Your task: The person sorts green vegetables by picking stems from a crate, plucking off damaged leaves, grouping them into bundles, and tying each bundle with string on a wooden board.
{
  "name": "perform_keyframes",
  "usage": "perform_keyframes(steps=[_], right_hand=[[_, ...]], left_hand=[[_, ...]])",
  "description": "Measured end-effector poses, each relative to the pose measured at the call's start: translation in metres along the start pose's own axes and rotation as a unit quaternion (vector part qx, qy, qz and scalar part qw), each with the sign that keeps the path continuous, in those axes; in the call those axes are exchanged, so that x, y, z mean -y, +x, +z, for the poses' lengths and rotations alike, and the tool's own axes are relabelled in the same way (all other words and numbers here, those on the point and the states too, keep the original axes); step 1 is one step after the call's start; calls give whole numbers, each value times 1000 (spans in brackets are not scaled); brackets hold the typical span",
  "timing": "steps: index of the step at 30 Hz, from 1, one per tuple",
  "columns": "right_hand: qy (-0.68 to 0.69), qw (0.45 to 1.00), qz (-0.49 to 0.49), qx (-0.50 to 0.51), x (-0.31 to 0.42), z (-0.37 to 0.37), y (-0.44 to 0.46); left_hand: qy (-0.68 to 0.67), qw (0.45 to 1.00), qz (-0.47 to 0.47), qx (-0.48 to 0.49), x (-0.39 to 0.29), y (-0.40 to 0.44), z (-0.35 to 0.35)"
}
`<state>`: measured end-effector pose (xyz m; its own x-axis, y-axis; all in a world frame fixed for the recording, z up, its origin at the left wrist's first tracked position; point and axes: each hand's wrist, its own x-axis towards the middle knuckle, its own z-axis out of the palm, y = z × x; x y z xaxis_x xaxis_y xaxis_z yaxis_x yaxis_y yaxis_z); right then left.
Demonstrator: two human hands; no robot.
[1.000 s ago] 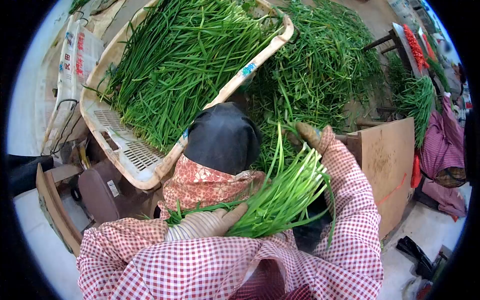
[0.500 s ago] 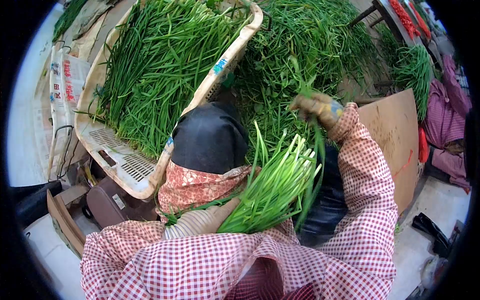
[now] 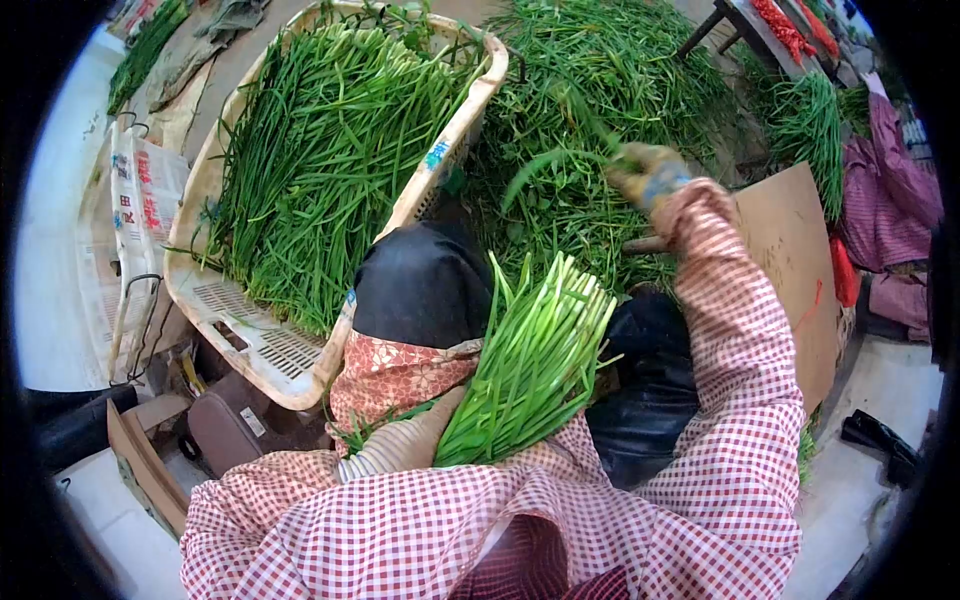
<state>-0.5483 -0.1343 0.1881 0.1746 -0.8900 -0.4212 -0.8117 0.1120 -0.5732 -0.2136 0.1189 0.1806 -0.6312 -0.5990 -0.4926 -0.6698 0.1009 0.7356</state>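
Observation:
Gloved and low in the view, my left hand (image 3: 408,440) is wrapped round the lower part of a bunch of green stalks (image 3: 530,365), whose pale ends point up and away from me. My right hand (image 3: 645,173), in a stained glove, is raised over a heap of loose greens (image 3: 600,90). Its fingers are closed on a few green stalks (image 3: 560,160), which are blurred by motion and trail leftward. The two hands are well apart.
A white plastic basket (image 3: 300,395) full of long green stalks stands at the left. At the right are a cardboard sheet (image 3: 790,260) and a dark-legged stool (image 3: 700,32). Another person's purple checked sleeve (image 3: 885,200) shows at the far right.
My right hand has risen from beside the bunch's pale ends to above the heap, with stalks pulled away in it. My left hand still holds the bunch, now more upright.

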Motion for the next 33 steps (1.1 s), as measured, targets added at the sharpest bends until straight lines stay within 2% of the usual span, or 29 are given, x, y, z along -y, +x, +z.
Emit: perform_keyframes(steps=[1,2,4,5,6,7,8,9,11,13,14,15,16,18,20,21,23,27,29,30,31,33], right_hand=[[36,998,22,-55,-1,-11,-2],[34,998,19,-56,1,-10,-10],[262,951,157,36,26,-9,-45],[133,977,12,166,22,-6,-49],[25,974,-77,211,37,1,-62],[-1,964,-120,236,42,11,-71],[-71,958,-75,266,54,18,-79],[-55,965,-53,250,57,33,-81],[-134,967,-121,182,46,49,-76],[-234,957,-125,120,31,44,-62],[-159,977,-59,127,30,29,-51],[-165,982,-49,76,18,17,-38],[-35,996,13,81,10,7,-31],[94,989,78,86,8,5,-21],[-91,967,-89,221,39,13,-18],[-86,954,-140,252,61,17,-29],[-55,890,-88,444,73,40,-19],[-50,915,-126,381,49,71,-11],[-138,915,-154,345,65,60,-17],[-118,928,-187,300,62,58,-21],[-85,936,-173,294,58,56,-21],[-163,948,-213,173,56,48,-23]], left_hand=[[3,1000,2,-5,0,-1,1],[7,1000,3,-8,0,-2,2],[11,1000,7,-13,1,-2,4],[13,1000,11,-15,1,-2,4],[18,1000,15,-18,1,-2,6],[21,999,20,-20,1,-2,6],[23,999,23,-21,2,-3,8],[26,999,27,-22,2,-4,8],[36,998,34,-26,3,-5,8],[51,997,51,-35,4,-6,10],[61,996,58,-40,5,-6,10],[68,994,67,-46,6,-6,10],[59,996,51,-38,3,-5,9],[34,999,2,-11,-3,-5,6],[4,998,-61,32,-8,-5,2],[-9,994,-92,53,-10,-5,0],[-10,995,-86,57,-6,-5,-2],[-11,999,-37,30,2,-5,2],[-16,999,-25,22,5,-4,0],[-19,999,-19,19,7,-4,-1],[-22,1000,-15,16,10,-4,-1],[-34,999,-5,9,14,-6,-3]])
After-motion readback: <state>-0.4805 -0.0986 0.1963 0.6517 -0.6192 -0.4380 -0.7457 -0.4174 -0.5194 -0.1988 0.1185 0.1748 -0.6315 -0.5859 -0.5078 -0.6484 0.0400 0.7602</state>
